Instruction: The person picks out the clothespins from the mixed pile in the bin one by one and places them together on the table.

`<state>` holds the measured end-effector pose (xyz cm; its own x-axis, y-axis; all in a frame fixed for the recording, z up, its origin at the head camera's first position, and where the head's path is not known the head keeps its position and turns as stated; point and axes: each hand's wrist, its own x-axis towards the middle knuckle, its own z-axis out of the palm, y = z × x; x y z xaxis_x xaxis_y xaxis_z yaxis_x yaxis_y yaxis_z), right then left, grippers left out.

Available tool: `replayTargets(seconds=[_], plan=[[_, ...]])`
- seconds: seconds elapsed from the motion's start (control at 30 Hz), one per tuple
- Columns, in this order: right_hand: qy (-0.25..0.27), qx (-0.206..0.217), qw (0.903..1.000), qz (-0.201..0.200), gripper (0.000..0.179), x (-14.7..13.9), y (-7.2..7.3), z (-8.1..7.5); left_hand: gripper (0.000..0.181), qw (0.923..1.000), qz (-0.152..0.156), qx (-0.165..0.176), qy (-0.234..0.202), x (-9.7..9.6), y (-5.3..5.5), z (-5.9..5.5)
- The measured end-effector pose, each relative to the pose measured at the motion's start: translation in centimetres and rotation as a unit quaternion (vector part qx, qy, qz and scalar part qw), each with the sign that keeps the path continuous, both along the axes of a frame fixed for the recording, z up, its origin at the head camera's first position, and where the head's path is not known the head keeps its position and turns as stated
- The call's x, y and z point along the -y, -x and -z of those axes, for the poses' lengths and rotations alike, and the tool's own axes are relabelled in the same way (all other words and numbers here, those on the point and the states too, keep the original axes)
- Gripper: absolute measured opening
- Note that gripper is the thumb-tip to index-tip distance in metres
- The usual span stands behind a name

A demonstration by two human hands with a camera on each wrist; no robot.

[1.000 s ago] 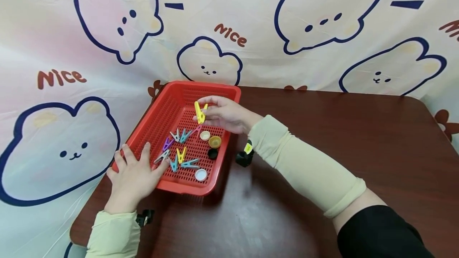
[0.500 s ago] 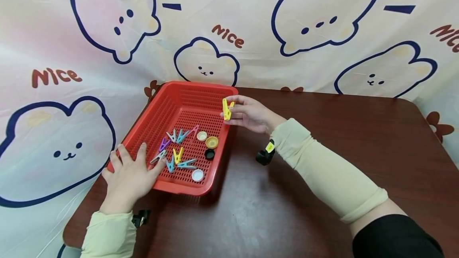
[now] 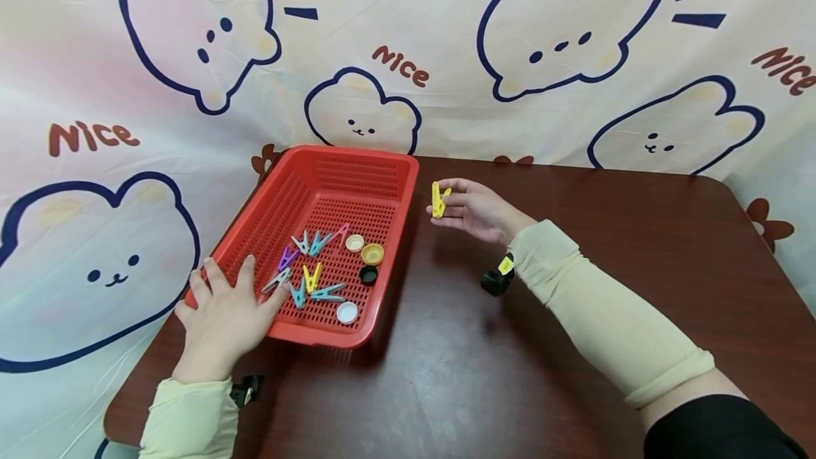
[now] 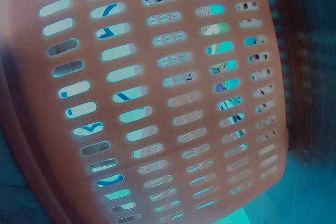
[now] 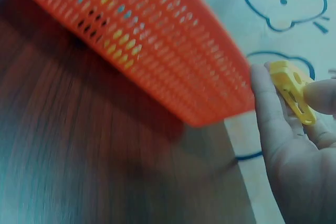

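Observation:
A yellow clothespin (image 3: 438, 200) is pinched between the thumb and fingers of my right hand (image 3: 478, 210), raised just right of the red basket (image 3: 384, 314). The right wrist view shows the same yellow clothespin (image 5: 292, 90) up close. My left hand (image 3: 226, 317), fingers spread, rests on the basket's near left rim. Inside lie several clothespins in blue, purple, pink and grey, plus another yellow clothespin (image 3: 312, 278). Along the right side of the basket are a cream cap (image 3: 354, 242), a gold cap (image 3: 372, 254), a black cap (image 3: 367, 275) and a white cap (image 3: 347, 313).
The basket stands on the left part of a dark brown table (image 3: 459, 374). A cloth backdrop (image 3: 446, 13) with cartoon bears hangs behind and to the left. In the left wrist view, the slotted basket wall (image 4: 152, 90) fills most of the frame.
My right hand has carried the yellow clothespin rightward, from above the basket to beyond its right rim. My left hand has stayed on the rim; the view has shifted slightly.

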<state>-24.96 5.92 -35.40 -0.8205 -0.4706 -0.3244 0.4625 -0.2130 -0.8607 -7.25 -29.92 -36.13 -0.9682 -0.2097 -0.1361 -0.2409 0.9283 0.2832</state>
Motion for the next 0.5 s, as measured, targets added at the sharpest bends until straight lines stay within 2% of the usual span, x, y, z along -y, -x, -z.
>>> replayTargets(seconds=[0.27, 0.5], plan=[[-0.029, 0.015, 0.9992, 0.024, 0.028, -1.8, 0.4, 2.1, 0.095, 1.0, -0.001, 0.001, -0.001, 0.1, 0.0, 0.1], [-0.064, 0.01, 0.9974, 0.03, 0.029, -3.1, 1.0, 3.9, 0.095, 1.0, -0.002, -0.006, 0.003, 0.1, 0.0, 0.2]])
